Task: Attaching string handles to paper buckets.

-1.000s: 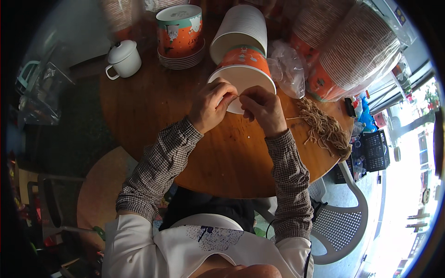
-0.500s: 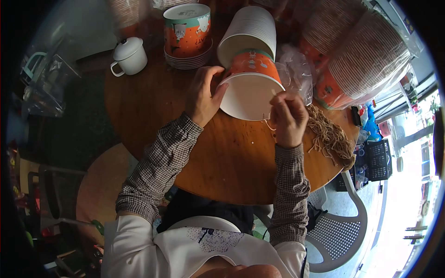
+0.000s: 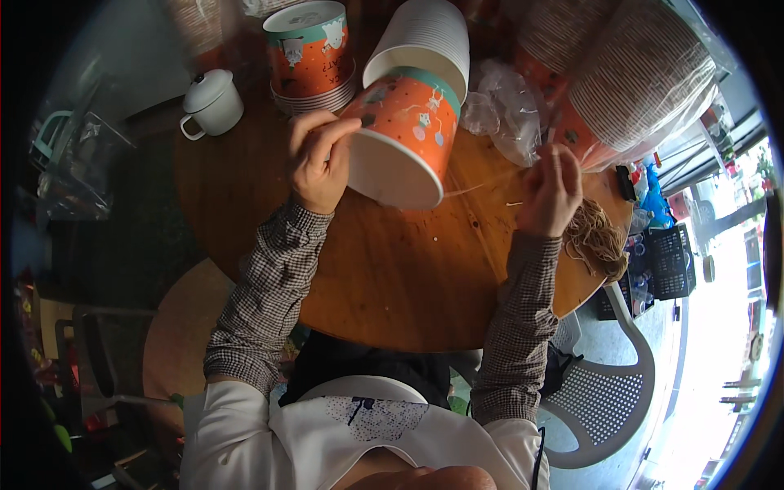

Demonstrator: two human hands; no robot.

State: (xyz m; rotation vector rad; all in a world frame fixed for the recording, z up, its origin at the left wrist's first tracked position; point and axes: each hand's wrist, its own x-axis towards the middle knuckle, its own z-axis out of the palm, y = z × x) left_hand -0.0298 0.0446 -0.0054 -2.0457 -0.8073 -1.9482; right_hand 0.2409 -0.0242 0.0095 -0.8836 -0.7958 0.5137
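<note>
Over the surface [image 3: 392,278], your left hand [image 3: 318,167] is clamped on the tilted orange bucket [image 3: 408,118] near its rim; your right hand [image 3: 552,192] is out wide, fingertips pinched together, can't tell on what.

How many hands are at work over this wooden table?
2: the left hand touching the orange tub at its rim, and the right hand near the tan string bundle, apparently pinching a thin strand.

open room on the wooden surface [image 3: 384,278] between the forearms, more left of the left hand [image 3: 321,159] below the white mug [image 3: 214,104], orange tub [image 3: 404,122] and stacked white tubs [image 3: 429,41] blocking straight ahead, plastic bag [image 3: 508,114] and wrapped stacks [image 3: 641,90] barring far right, twine bundle [image 3: 600,238] beside the right hand [image 3: 553,192]
</note>
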